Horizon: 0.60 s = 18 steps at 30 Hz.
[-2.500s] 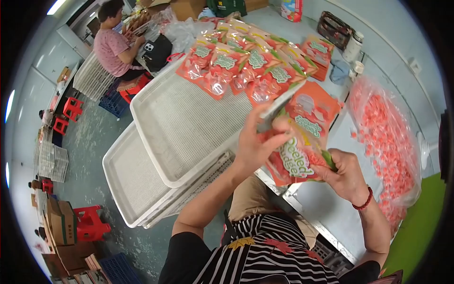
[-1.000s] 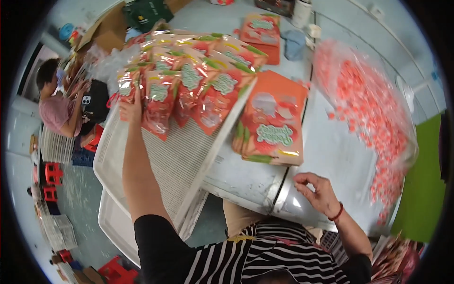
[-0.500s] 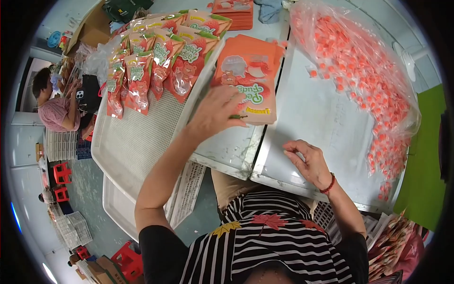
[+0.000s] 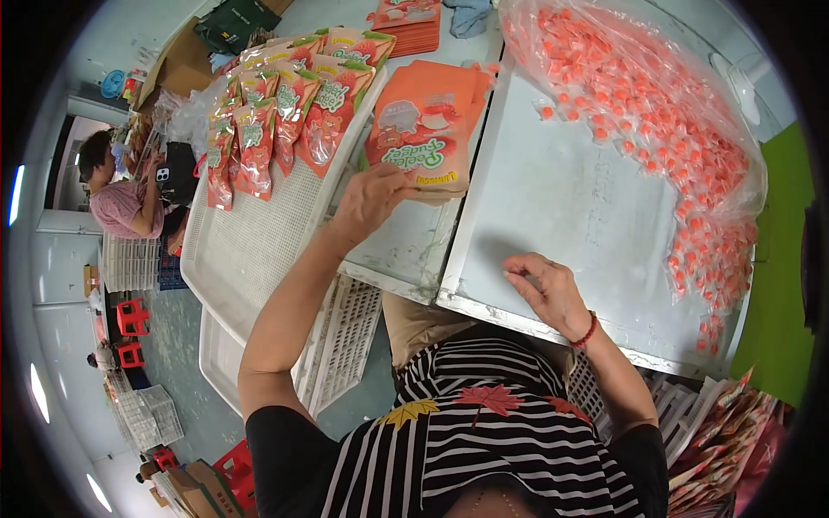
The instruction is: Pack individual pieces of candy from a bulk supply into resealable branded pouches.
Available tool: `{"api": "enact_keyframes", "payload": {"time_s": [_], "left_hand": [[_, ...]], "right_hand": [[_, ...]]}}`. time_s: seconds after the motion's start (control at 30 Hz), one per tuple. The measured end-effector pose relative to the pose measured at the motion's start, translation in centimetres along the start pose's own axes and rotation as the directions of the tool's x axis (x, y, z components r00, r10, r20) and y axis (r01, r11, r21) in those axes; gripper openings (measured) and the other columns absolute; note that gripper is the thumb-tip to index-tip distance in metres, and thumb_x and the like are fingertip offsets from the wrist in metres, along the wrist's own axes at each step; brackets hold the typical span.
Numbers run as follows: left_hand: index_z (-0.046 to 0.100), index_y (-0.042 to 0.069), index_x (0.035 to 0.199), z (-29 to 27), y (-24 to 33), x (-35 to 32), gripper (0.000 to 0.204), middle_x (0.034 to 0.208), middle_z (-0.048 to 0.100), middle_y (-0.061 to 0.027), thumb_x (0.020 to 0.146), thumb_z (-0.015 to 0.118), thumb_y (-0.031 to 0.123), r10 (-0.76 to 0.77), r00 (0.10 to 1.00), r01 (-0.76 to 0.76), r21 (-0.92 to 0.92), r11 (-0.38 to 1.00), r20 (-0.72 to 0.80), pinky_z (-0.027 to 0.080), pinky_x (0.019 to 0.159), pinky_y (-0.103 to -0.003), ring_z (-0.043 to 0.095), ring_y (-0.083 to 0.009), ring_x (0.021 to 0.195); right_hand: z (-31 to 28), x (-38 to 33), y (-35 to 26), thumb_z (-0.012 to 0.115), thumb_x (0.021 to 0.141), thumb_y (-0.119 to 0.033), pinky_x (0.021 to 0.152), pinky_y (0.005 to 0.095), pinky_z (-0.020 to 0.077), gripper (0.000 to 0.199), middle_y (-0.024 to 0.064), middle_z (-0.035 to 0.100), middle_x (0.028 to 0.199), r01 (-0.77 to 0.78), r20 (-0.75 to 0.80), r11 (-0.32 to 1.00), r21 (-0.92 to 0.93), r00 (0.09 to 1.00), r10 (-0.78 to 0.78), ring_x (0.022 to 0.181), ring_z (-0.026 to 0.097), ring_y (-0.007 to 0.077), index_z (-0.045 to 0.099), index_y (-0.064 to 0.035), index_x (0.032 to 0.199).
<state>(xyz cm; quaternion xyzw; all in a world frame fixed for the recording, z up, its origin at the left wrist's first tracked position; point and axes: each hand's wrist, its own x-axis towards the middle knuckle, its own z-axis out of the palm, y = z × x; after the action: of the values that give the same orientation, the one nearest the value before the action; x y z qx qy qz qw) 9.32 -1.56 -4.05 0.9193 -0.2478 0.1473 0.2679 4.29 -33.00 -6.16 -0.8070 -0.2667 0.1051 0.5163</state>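
Note:
A stack of flat orange-and-pink printed pouches (image 4: pixel 423 129) lies on the white table in front of me. My left hand (image 4: pixel 373 200) is at its near-left corner, the fingers bent together on the lower edge of the upper pouch. Over the near part of the right tabletop hovers my right hand (image 4: pixel 551 293), its thumb and fingers curled together; I see nothing in it. Small clear-wrapped red candies (image 4: pixel 648 147) spill from a large clear plastic bag (image 4: pixel 751 198) on the right side.
Filled pouches (image 4: pixel 337 99) stand in rows on a white perforated tray (image 4: pixel 250 250) at my left. Another pouch stack (image 4: pixel 410 30) and a blue cloth (image 4: pixel 468 17) are at the back. A seated person (image 4: pixel 125 198) is at far left. Stacked white crates (image 4: pixel 345 345) stand below the tray.
My left hand has drawn back from over the top pouch to its near corner, its spread fingers now closed together. The right hand stays over the table. The whole view has shifted slightly.

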Motion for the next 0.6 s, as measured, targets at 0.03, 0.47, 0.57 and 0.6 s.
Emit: {"api": "enact_keyframes", "payload": {"time_s": [0.03, 0.47, 0.57, 0.6], "left_hand": [[0.062, 0.001, 0.082, -0.2, 0.1, 0.1, 0.01, 0.082, 0.064, -0.0121, 0.078, 0.07, 0.005, -0.002, 1.0, 0.002, 0.004, 1.0, -0.004, 0.05, 0.064, -0.032, 0.062, -0.0255, 0.071], [0.052, 0.002, 0.076, 2.1, 8.1, 2.8, 0.027, 0.068, 0.054, -0.0087, 0.069, 0.077, 0.009, -0.067, 0.996, 0.06, -0.108, 0.992, -0.055, 0.045, 0.052, -0.034, 0.055, -0.0254, 0.059], [0.049, 0.003, 0.075, 3.2, 9.5, 3.1, 0.028, 0.073, 0.055, -0.0082, 0.066, 0.076, 0.006, -0.045, 0.994, 0.04, -0.059, 0.997, -0.101, 0.046, 0.054, -0.036, 0.057, -0.0259, 0.062], [0.049, 0.003, 0.075, 3.5, 9.4, 3.2, 0.028, 0.073, 0.055, -0.0082, 0.066, 0.076, 0.006, -0.046, 0.994, 0.04, -0.061, 0.997, -0.098, 0.046, 0.054, -0.036, 0.057, -0.0259, 0.062]], "right_hand": [[0.3, 0.1, 0.0, 0.064, 0.087, -0.008, 0.066, 0.0323, 0.0524, 0.019, 0.0145, 0.066, 0.088, 0.008, 0.007, 1.0, 0.029, 1.0, -0.008, 0.075, 0.066, 0.027, 0.062, 0.0007, 0.103], [3.4, 7.2, -1.2, 0.058, 0.094, -0.021, 0.062, 0.0225, 0.047, 0.027, 0.0022, 0.063, 0.077, -0.119, -0.169, 0.797, 0.592, 0.949, 0.267, 0.066, 0.055, 0.0065, 0.059, 0.0022, 0.108], [3.2, 5.9, -1.3, 0.057, 0.094, -0.02, 0.062, 0.0232, 0.0471, 0.026, 0.0026, 0.063, 0.078, -0.074, -0.217, 0.791, 0.607, 0.942, 0.255, 0.067, 0.055, 0.0071, 0.059, 0.002, 0.107], [3.1, 5.5, -1.6, 0.057, 0.093, -0.018, 0.062, 0.024, 0.0474, 0.024, 0.0036, 0.064, 0.08, -0.007, -0.294, 0.791, 0.612, 0.926, 0.236, 0.067, 0.056, 0.0077, 0.06, 0.0019, 0.107]]}}
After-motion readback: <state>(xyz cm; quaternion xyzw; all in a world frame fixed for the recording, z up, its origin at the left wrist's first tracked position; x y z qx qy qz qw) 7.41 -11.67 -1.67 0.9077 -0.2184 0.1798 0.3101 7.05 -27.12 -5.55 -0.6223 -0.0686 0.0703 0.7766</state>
